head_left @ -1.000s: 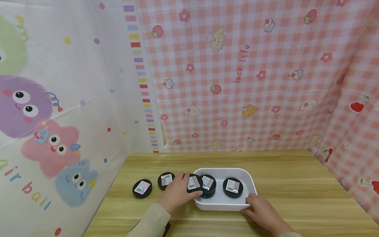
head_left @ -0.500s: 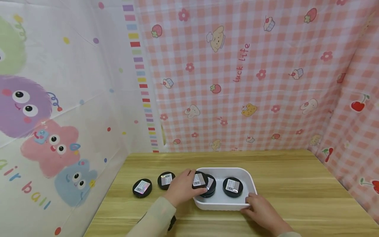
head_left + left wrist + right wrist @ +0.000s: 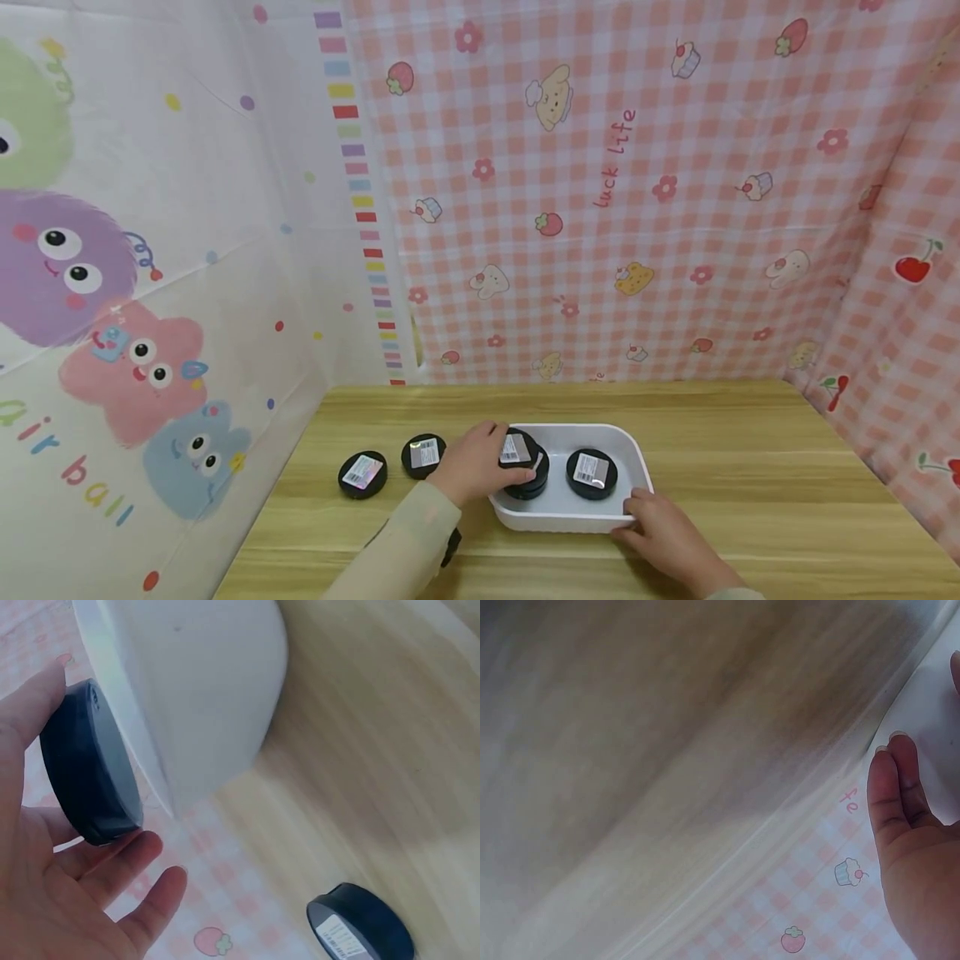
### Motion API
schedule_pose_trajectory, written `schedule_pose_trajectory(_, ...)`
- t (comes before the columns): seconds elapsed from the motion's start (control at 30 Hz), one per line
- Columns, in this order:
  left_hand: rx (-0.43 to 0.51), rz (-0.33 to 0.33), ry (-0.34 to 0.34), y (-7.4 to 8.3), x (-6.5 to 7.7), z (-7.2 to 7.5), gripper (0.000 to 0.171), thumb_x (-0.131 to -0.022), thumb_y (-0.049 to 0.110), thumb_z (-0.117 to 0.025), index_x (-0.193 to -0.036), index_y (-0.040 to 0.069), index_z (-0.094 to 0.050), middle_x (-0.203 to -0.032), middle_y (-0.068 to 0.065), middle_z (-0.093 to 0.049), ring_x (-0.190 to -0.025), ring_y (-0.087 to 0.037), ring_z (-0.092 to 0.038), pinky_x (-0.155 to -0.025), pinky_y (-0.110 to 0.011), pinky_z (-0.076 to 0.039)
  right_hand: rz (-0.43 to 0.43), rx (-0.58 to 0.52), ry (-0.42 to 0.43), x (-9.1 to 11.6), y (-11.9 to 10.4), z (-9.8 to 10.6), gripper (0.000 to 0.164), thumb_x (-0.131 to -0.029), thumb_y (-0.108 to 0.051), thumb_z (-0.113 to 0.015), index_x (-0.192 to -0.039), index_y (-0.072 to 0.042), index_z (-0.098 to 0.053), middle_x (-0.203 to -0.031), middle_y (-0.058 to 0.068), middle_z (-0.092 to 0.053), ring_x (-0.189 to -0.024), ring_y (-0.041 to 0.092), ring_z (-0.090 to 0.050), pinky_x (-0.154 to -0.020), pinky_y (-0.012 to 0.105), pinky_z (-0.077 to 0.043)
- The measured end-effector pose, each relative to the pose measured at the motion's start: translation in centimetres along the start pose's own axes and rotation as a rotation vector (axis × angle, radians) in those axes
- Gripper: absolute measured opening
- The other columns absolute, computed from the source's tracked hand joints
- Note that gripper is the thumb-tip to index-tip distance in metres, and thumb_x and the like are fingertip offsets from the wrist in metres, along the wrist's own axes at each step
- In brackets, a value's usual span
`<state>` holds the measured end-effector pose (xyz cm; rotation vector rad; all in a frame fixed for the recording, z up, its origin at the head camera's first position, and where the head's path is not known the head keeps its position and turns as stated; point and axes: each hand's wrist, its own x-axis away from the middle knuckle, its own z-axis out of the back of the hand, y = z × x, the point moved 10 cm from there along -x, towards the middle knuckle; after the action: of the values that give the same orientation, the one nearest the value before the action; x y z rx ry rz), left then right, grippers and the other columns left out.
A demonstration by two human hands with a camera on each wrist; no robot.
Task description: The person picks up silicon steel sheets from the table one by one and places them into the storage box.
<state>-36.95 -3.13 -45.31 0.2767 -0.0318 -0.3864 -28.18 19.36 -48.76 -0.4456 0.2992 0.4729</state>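
Note:
My left hand [image 3: 472, 467] grips a flat, round black container [image 3: 519, 452] with a barcode label on top, thumb and fingers at its rim. It is over the left end of a white tray [image 3: 562, 524], covering most of another black container [image 3: 534, 492] in there. In the left wrist view the held container [image 3: 82, 769] is right beside the tray's wall [image 3: 202, 690]. A similar black container [image 3: 592, 474] lies label up in the tray's right half. My right hand [image 3: 667, 533] holds the tray's front right corner, its fingertips over the rim.
Left of the tray, two more labelled black containers, one farther left [image 3: 363, 475] and one nearer the tray [image 3: 423, 456], lie on the wooden table [image 3: 750, 467]. A pink checked cloth [image 3: 495, 250] hangs behind, and a white printed cloth [image 3: 247, 250] on the left.
My left hand has carried the held container rightward, from the tray's left rim to over the container inside. The right hand has stayed at the tray's corner.

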Motion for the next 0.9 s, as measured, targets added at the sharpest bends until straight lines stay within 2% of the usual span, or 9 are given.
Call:
schedule_pose_trajectory(0.17,0.044,0.029,-0.023,0.0,-0.3,0.3,0.092,-0.083,0.068,-0.069,-0.149,0.008,-0.047,-0.15,-0.014,-0.051,-0.136,-0.031,-0.052,-0.106,-0.051,-0.047,0.028,0.008,0.028,0.1,-0.1,0.0,0.03,-0.075,-0.025,-0.087,-0.069,-0.022,-0.057,-0.072,-0.015,-0.047,-0.065,0.0,-0.043,-0.058,0.027,-0.04)
schedule_pose_trajectory(0.33,0.038,0.02,-0.032,0.5,-0.5,0.8,0.09,-0.083,0.064,-0.072,-0.148,0.008,-0.048,-0.149,-0.015,-0.052,-0.135,-0.031,-0.052,-0.108,-0.05,-0.047,0.033,0.008,0.042,0.1,0.0,0.0,0.03,-0.074,-0.025,-0.087,-0.069,-0.023,-0.058,-0.072,-0.016,-0.046,-0.065,-0.002,-0.041,-0.058,0.025,-0.039)
schedule_pose_trajectory(0.63,0.058,0.044,-0.11,1.2,-0.9,1.3,0.088,-0.081,0.058,-0.077,-0.149,0.01,-0.048,-0.15,-0.013,-0.052,-0.138,-0.032,-0.05,-0.112,-0.051,-0.042,0.016,-0.002,0.03,0.1,0.0,0.2,0.028,-0.074,-0.024,-0.087,-0.07,-0.022,-0.06,-0.072,-0.015,-0.047,-0.065,-0.001,-0.043,-0.058,0.025,-0.041)
schedule_pose_trajectory(0.9,-0.016,0.038,-0.152,1.3,-1.6,0.9,0.087,-0.08,0.06,-0.077,-0.148,0.014,-0.049,-0.149,-0.009,-0.054,-0.136,-0.031,-0.053,-0.111,-0.049,-0.044,0.042,0.004,0.061,0.1,-0.2,0.3,0.028,-0.073,-0.022,-0.087,-0.069,-0.022,-0.059,-0.072,-0.016,-0.047,-0.064,-0.003,-0.041,-0.057,0.025,-0.04)
